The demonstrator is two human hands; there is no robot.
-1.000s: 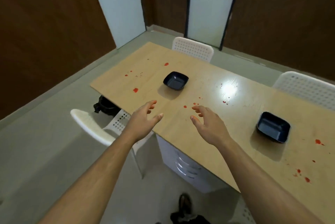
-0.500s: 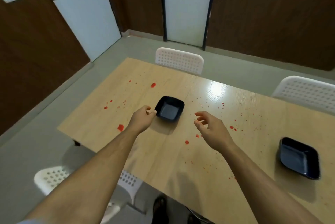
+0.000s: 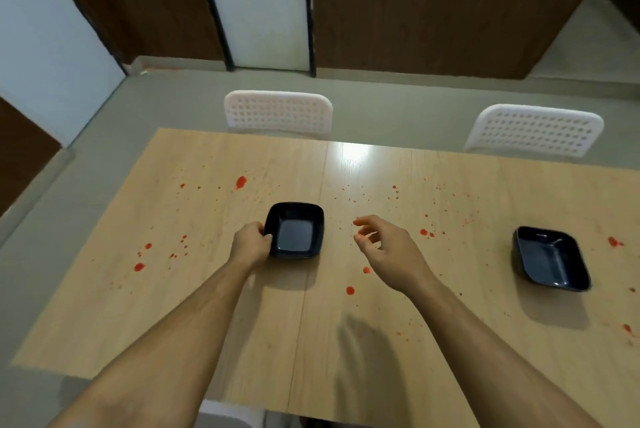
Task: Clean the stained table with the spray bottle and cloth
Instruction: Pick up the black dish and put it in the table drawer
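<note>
We see even, moderately bright indoor light from overhead; a white glare patch sits on the worktop [image 3: 214, 306] near its far edge. Soft shadows fall toward us. Edges bow from wide-angle distortion; detail is slightly soft.

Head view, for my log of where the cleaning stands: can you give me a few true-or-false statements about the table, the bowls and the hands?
1. The left hand grips the near black bowl by its rim. True.
2. The right hand holds a cloth. False: it holds nothing, its fingers loosely curled above the table.
3. Red stains are scattered on the table. True.
4. The second black bowl is stacked in the first. False: it sits apart, to the right.
5. A spray bottle stands on the table. False: none is in view.
</note>
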